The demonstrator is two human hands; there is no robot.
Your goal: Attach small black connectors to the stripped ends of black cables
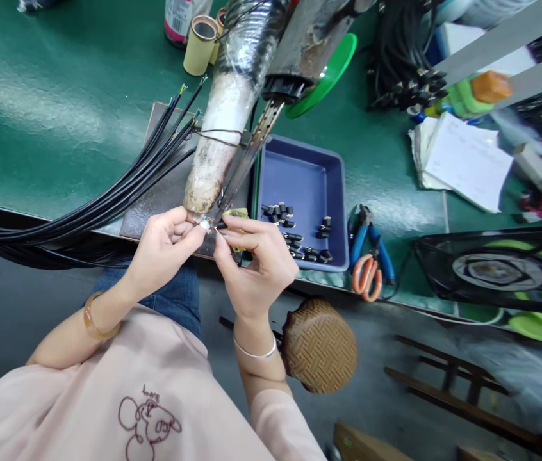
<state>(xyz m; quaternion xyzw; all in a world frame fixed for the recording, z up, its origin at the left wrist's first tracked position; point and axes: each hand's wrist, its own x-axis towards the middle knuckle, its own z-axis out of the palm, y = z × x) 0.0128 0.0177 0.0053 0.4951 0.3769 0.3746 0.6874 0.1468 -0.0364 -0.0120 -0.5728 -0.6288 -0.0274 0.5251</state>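
My left hand [168, 240] is closed in a pinch on a small whitish piece [204, 225] with fine coloured wire ends, probably a cable end. Facing it, my right hand [256, 256] has thumb and forefinger pinched on a thin wire, mostly hidden by the fingers. Between the two hands comes down the tip of a soldering iron [262, 128] with a perforated metal barrel, mounted at a slant. Beside it a hose wrapped in clear and white film [220, 121] ends just above my left fingertips. A yellow sponge-like piece [236, 212] shows behind my right fingers.
Black cables [122, 192] with stripped ends lie to the left over a dark board [139, 214]. A blue tray [302, 150] holds several small black connectors [278, 211]. Pliers [380, 253] and orange-handled scissors [367, 275] lie right, then a black fan [496, 269]. A stool [321, 346] stands below.
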